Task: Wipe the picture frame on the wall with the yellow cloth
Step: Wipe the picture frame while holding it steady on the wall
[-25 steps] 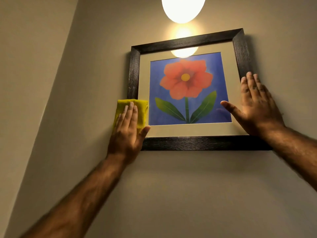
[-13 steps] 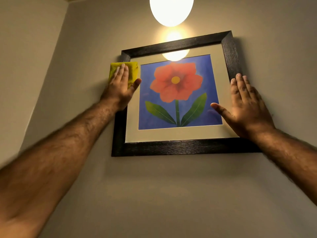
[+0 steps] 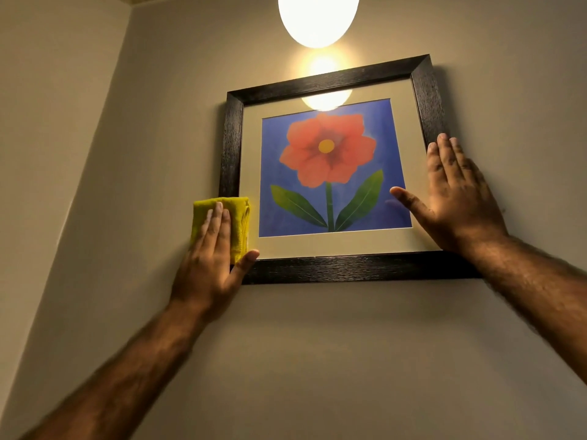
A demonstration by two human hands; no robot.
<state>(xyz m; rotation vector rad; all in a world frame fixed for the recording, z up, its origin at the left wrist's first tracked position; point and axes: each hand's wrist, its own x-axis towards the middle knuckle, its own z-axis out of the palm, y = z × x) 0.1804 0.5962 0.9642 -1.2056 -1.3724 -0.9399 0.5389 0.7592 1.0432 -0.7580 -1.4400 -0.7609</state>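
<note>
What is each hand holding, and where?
Nothing is gripped. The left hand presses the cloth flat against the frame near its lower left corner with straight fingers; the right hand lies flat on the frame's right side.

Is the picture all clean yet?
Not yet. The left hand presses the yellow cloth on the lower left side of the picture frame, which it has just rubbed up and down. The right hand steadies the right side. The top, bottom, right side and glass seem still to do.

A home interior — framed flower print [image 3: 327,173], plain beige wall [image 3: 317,360], glowing globe lamp [image 3: 318,17].
</note>
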